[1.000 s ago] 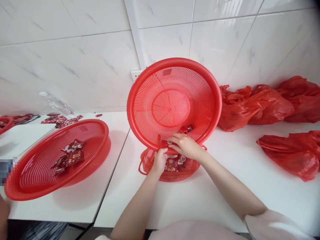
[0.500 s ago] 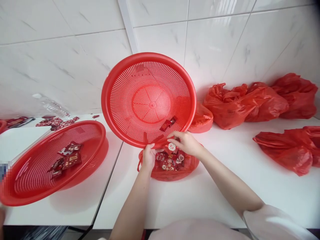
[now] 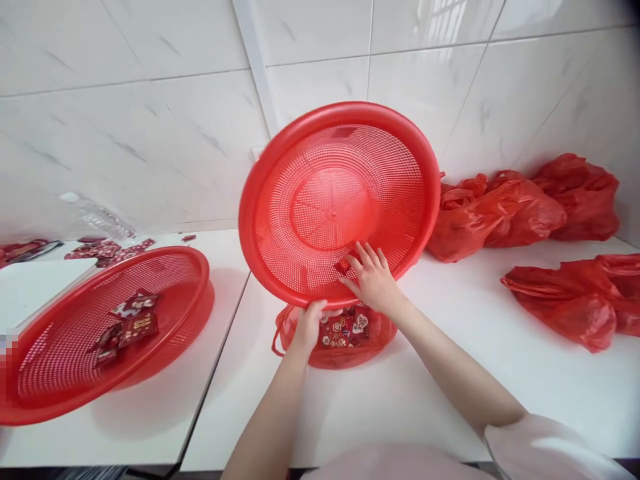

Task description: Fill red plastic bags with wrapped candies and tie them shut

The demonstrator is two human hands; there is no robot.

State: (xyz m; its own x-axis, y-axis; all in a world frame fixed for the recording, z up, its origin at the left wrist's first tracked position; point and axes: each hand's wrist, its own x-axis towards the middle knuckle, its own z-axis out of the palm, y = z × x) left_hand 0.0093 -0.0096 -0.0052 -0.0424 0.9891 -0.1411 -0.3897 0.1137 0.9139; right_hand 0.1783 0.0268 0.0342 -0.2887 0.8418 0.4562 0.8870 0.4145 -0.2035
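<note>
A round red mesh basket [image 3: 330, 213] is tilted up, its inside facing me. My left hand [image 3: 310, 325] grips its lower rim. Inside the basket, near the lower right side, my right hand [image 3: 371, 277] reaches with spread fingers beside a small red packet [image 3: 343, 265], which it partly hides; whether they touch I cannot tell. Under the rim sits an open red plastic bag [image 3: 350, 357] holding several patterned dark red packets [image 3: 343, 332]. The rim hides part of the bag's mouth.
At the left, another red basket [image 3: 185, 293] leans with several packets [image 3: 137, 327] inside. Behind it lie loose packets [image 3: 107, 251] and a clear bottle [image 3: 105, 220]. Red plastic bags [image 3: 525, 207] stand along the wall, and more bags [image 3: 575, 300] lie at the right on the white table [image 3: 450, 413].
The held basket has moved right and turned somewhat. My right hand has left the rim area and moved up into the basket, its fingers spreading by the packet.
</note>
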